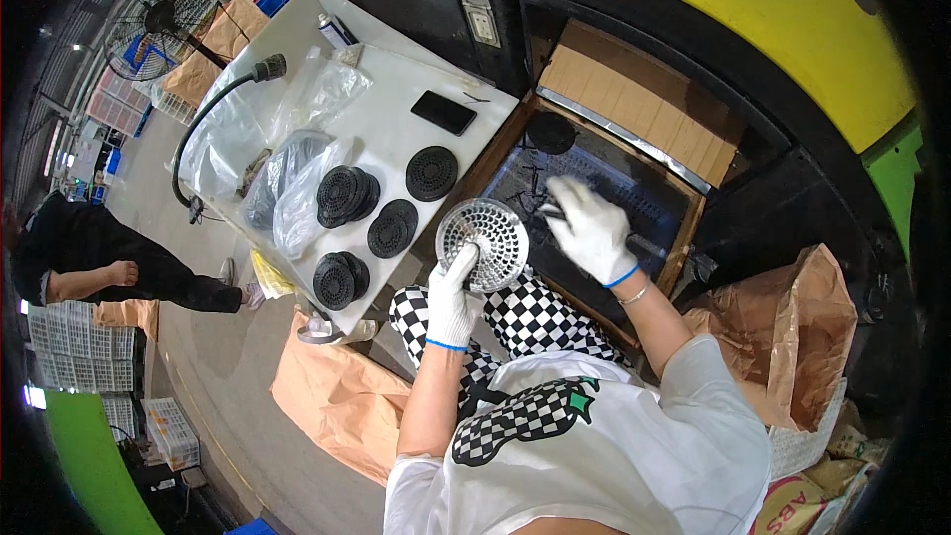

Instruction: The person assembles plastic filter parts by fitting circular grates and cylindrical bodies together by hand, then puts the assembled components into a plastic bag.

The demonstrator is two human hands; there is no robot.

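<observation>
Perforated disc [498, 234], pale grey and see-through, is held over the seated person's checkered trousers [540, 314], between the white table [396, 84] and the wood-framed panel [666, 213]. Being round, it has no long axis in its plane; its broad face turns up toward the camera, and its rings of slots circle a small hub. The left hand [451, 309], in a white glove, pinches the near rim, thumb laid on top toward the hub; its other fingers are hidden beneath. The right hand [592, 230], gloved too, is over the dark panel with fingers apart (motion blurs their tips, so I cannot tell whether they grip anything). Small black pieces [527, 178] lie behind those fingers, partly covered and hard to make out singly. On the table, black discs sit near a phone [443, 112]; lower discs in the stack [347, 195] are mostly hidden by the top one.
</observation>
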